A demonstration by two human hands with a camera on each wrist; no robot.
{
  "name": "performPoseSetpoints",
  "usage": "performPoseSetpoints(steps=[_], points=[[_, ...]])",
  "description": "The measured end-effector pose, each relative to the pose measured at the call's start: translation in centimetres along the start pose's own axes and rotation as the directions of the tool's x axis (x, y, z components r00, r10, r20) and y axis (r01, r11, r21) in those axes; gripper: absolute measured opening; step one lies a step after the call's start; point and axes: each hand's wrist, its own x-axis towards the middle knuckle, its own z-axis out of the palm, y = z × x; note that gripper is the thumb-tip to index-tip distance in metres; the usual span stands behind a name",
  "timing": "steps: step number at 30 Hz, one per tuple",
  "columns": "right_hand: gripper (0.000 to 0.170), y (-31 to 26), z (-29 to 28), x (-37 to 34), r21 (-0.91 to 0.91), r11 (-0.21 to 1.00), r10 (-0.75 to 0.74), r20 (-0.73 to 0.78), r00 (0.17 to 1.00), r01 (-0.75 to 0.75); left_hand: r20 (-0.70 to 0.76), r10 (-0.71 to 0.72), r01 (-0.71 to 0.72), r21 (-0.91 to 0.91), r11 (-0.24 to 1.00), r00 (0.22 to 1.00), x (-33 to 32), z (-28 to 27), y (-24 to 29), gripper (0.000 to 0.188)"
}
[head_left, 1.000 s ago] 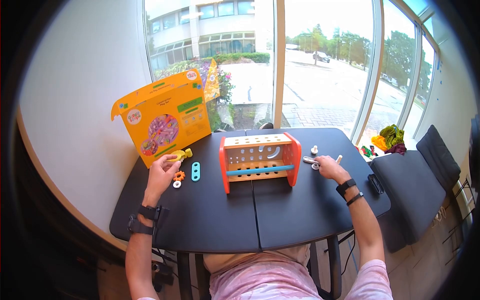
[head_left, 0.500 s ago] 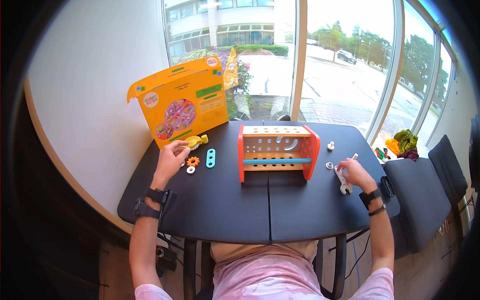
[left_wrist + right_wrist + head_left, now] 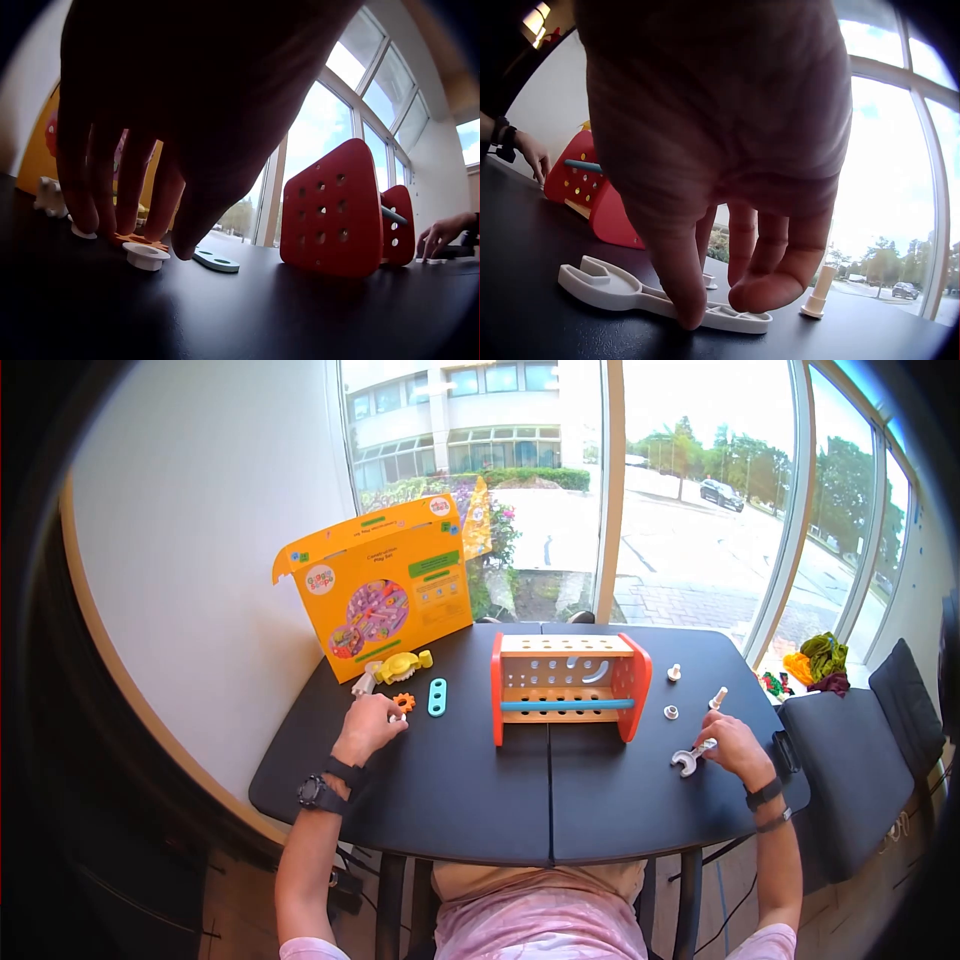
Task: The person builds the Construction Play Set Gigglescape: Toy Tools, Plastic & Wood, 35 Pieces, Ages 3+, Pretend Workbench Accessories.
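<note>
In the head view, the right hand [image 3: 740,748] pinches a white wrench [image 3: 692,762] at lower right, near a pale peg [image 3: 718,698]. Left of centre, the left hand [image 3: 368,730] points down with loosely bent fingers, beside an orange gear [image 3: 404,702]; a yellow box [image 3: 390,590] stands behind. A red-sided bench [image 3: 570,705] separates the hands.

In the left wrist view, a white ring [image 3: 142,262] sits by the thumb at lower left; contact is unclear.

In the right wrist view, the hand partly blocks the bench; the wrench lies across the lower centre.
</note>
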Motion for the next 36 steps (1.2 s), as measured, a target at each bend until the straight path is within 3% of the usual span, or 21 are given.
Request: performPoseSetpoints(steps=[6,9,12,14,15,16,19,24,36], points=[[0.019,-3.2,-2.1,-1.7,0.105,0.980,-0.165,-0.033,0.986,0.168,-0.096,0.076,-0.069,0.077,0.995,0.992,0.5,2.3,-0.6,0.018],[0.019,-5.6,-2.7,-2.3,0.271,0.950,-0.140,-0.068,0.988,0.154,-0.139,0.099,-0.082,0.121,0.989,0.985,0.3,2.5,-0.3,0.025],[0.021,-9.3,-4.4,-3.1,0.379,0.918,-0.090,-0.081,0.993,0.114,-0.068,0.050,-0.064,-0.224,0.972,0.996,-2.2,-0.3,3.4,0.025],[0.023,-11.0,-4.1,-3.2,0.344,0.915,-0.156,-0.183,0.971,0.212,0.102,0.093,-0.001,-0.671,0.742,0.990,-3.3,-0.5,5.3,0.027],[0.024,-11.7,-3.9,-3.2,0.323,0.910,-0.192,-0.231,0.954,0.261,0.173,0.140,0.067,-0.830,0.553,0.975,-4.0,-0.7,6.3,0.029],[0.026,-12.5,-3.8,-3.1,0.268,0.908,-0.246,-0.281,0.928,0.322,0.234,0.217,0.107,-0.874,0.474,0.948,-4.8,-1.4,7.6,0.030],[0.027,-15.1,-3.3,-2.6,0.153,0.879,-0.360,-0.407,0.840,0.451,0.267,0.344,0.162,-0.938,0.306,0.900,-7.6,-3.1,11.7,0.029],[0.030,-18.4,-3.1,-1.8,0.028,0.845,-0.446,-0.513,0.733,0.533,0.302,0.431,0.220,-0.948,0.231,0.850,-10.6,-4.9,15.9,0.027],[0.034,-20.2,-2.4,-2.0,-0.016,0.843,-0.472,-0.502,0.725,0.537,0.316,0.460,0.232,-0.945,0.229,0.830,-11.9,-5.0,17.5,0.026]])
